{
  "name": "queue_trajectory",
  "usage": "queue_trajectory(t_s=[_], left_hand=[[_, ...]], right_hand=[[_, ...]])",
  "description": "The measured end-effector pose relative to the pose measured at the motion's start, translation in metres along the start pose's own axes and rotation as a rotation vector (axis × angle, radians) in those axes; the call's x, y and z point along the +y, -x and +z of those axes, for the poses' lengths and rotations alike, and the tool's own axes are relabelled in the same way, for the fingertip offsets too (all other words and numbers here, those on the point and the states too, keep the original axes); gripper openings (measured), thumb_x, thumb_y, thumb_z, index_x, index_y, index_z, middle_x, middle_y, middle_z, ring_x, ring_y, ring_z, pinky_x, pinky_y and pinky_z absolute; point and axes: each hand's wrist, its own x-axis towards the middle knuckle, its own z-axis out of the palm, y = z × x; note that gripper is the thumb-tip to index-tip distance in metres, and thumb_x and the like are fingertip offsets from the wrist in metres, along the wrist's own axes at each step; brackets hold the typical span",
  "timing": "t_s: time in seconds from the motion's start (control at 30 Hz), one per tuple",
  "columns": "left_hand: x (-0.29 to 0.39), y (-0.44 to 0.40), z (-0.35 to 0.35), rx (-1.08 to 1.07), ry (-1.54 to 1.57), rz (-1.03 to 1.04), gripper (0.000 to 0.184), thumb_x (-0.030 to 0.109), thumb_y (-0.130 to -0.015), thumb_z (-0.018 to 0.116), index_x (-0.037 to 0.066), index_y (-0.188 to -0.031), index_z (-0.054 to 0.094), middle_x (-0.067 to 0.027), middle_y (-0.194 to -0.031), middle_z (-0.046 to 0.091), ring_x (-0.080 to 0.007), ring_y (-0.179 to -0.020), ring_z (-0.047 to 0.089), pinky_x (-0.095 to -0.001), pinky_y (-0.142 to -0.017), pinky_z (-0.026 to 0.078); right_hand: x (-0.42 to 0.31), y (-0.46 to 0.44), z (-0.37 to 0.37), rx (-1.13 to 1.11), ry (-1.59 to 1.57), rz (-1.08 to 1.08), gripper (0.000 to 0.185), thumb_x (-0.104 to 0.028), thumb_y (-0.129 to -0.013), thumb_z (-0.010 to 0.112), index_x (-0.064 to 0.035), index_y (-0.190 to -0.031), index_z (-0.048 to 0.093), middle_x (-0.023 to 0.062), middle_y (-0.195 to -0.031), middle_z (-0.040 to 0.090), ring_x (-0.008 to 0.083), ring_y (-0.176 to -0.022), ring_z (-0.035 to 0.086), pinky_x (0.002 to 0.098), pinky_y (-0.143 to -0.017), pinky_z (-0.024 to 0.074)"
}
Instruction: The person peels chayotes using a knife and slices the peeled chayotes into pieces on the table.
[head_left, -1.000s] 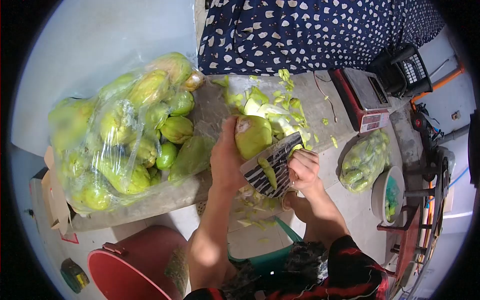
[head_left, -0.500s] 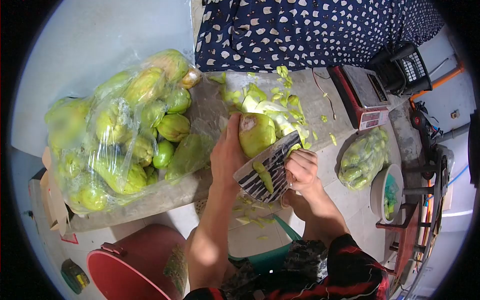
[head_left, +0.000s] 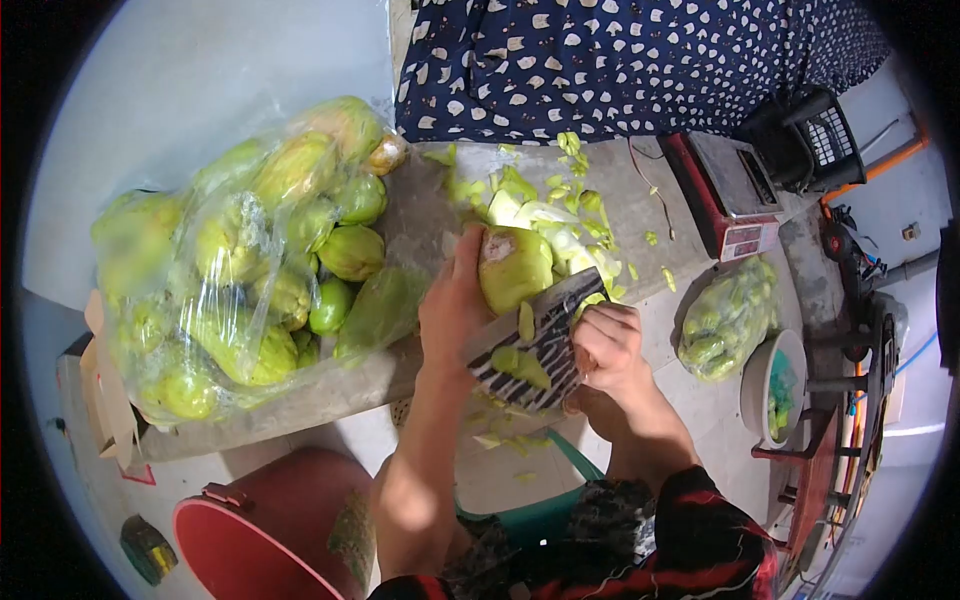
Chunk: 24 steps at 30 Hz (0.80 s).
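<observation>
The left hand (head_left: 452, 305) is curled round the fruit (head_left: 515, 270) by the tabletop's (head_left: 612, 165) near edge, while the right hand (head_left: 607, 345) is closed on the striped blade (head_left: 553, 350), green peelings (head_left: 520, 366) across it.

A passage runs over the bench (head_left: 686, 258) between the scattered peelings (head_left: 575, 222) and the red scale (head_left: 737, 182) — a thin cable (head_left: 654, 190) crosses it; leftward, the bulging bag of green fruit (head_left: 240, 265) blocks the way; the patterned cloth (head_left: 590, 70) walls the back; a broad striped blade (head_left: 545, 345) obstructs the middle, between the hands.
</observation>
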Motion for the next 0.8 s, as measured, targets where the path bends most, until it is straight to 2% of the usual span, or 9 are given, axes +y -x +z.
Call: queue_trajectory(t_s=[0.2, 0.3, 0.33, 0.4, 0.43, 0.47, 0.53, 0.57, 0.8], left_hand=[[-0.002, 0.006, 0.004, 0.088, 0.081, 0.266, 0.094, 0.025, -0.057, 0.083, 0.012, -0.140, 0.039, -0.0195, -0.114, 0.063, -0.0421, -0.100, 0.062, -0.0475, -0.079, 0.052], [0.013, 0.008, 0.001, 0.043, 0.046, 0.097, 0.094, 0.023, -0.058, 0.080, 0.009, -0.141, 0.037, -0.0206, -0.114, 0.063, -0.0427, -0.100, 0.062, -0.0486, -0.083, 0.052], [0.013, 0.005, 0.002, 0.053, 0.049, 0.105, 0.094, 0.023, -0.058, 0.080, 0.009, -0.141, 0.037, -0.0206, -0.114, 0.063, -0.0427, -0.100, 0.062, -0.0486, -0.083, 0.052], [0.008, 0.005, 0.005, 0.091, 0.044, 0.162, 0.095, 0.023, -0.058, 0.081, 0.006, -0.141, 0.037, -0.0216, -0.113, 0.063, -0.0436, -0.098, 0.062, -0.0494, -0.082, 0.052], [0.008, 0.005, 0.006, 0.092, 0.047, 0.157, 0.095, 0.023, -0.058, 0.081, 0.006, -0.141, 0.037, -0.0216, -0.113, 0.063, -0.0436, -0.098, 0.062, -0.0494, -0.082, 0.052], [0.010, 0.005, 0.004, 0.076, 0.053, 0.136, 0.095, 0.023, -0.059, 0.082, 0.005, -0.140, 0.037, -0.0220, -0.112, 0.064, -0.0439, -0.098, 0.062, -0.0496, -0.081, 0.052], [0.009, 0.004, 0.003, 0.060, 0.053, 0.117, 0.095, 0.024, -0.059, 0.083, 0.004, -0.140, 0.037, -0.0225, -0.110, 0.064, -0.0442, -0.097, 0.062, -0.0499, -0.080, 0.052], [0.006, 0.004, 0.003, 0.053, 0.088, 0.128, 0.096, 0.024, -0.058, 0.084, 0.004, -0.140, 0.036, -0.0228, -0.109, 0.064, -0.0445, -0.097, 0.062, -0.0499, -0.079, 0.051], [0.000, 0.001, 0.002, 0.070, 0.101, 0.121, 0.091, 0.037, -0.064, 0.082, 0.007, -0.137, 0.037, -0.0227, -0.106, 0.065, -0.0449, -0.096, 0.063, -0.0490, -0.078, 0.050]], right_hand=[[0.019, 0.010, 0.002, 0.010, 0.084, 0.106, 0.020, -0.005, -0.057, 0.069, -0.0058, -0.064, 0.050, 0.0068, -0.056, 0.046, 0.0263, -0.047, 0.049, 0.0363, -0.045, 0.0410], [0.054, 0.026, 0.015, -0.009, 0.134, 0.632, 0.027, -0.015, -0.065, 0.079, -0.0028, -0.069, 0.055, 0.0098, -0.055, 0.054, 0.0278, -0.049, 0.057, 0.0358, -0.050, 0.0466], [0.054, 0.022, 0.013, -0.004, 0.137, 0.620, 0.027, -0.015, -0.065, 0.079, -0.0028, -0.069, 0.055, 0.0098, -0.055, 0.054, 0.0278, -0.049, 0.057, 0.0358, -0.050, 0.0466], [0.046, 0.017, 0.007, 0.076, 0.062, 0.550, 0.031, -0.012, -0.066, 0.073, -0.0034, -0.061, 0.043, 0.0077, -0.047, 0.038, 0.0260, -0.041, 0.042, 0.0336, -0.045, 0.0364], [0.040, 0.016, 0.007, 0.064, 0.044, 0.519, 0.034, -0.013, -0.065, 0.074, -0.0054, -0.059, 0.041, 0.0064, -0.049, 0.038, 0.0251, -0.041, 0.041, 0.0334, -0.044, 0.0346], [0.036, 0.019, 0.007, 0.063, 0.043, 0.523, 0.034, -0.013, -0.065, 0.074, -0.0054, -0.059, 0.041, 0.0064, -0.049, 0.038, 0.0251, -0.041, 0.041, 0.0334, -0.044, 0.0346], [0.027, 0.017, 0.007, -0.003, 0.035, 0.281, 0.026, -0.011, -0.056, 0.076, -0.0078, -0.065, 0.051, 0.0061, -0.056, 0.046, 0.0273, -0.049, 0.051, 0.0371, -0.047, 0.0407], [0.021, 0.013, 0.009, 0.026, -0.028, 0.195, 0.024, -0.009, -0.053, 0.072, -0.0078, -0.065, 0.051, 0.0066, -0.059, 0.045, 0.0271, -0.050, 0.049, 0.0377, -0.046, 0.0390], [0.011, 0.008, 0.011, 0.027, -0.028, 0.035, 0.021, -0.012, -0.058, 0.069, -0.0060, -0.066, 0.051, 0.0070, -0.059, 0.045, 0.0262, -0.048, 0.046, 0.0369, -0.044, 0.0365]])
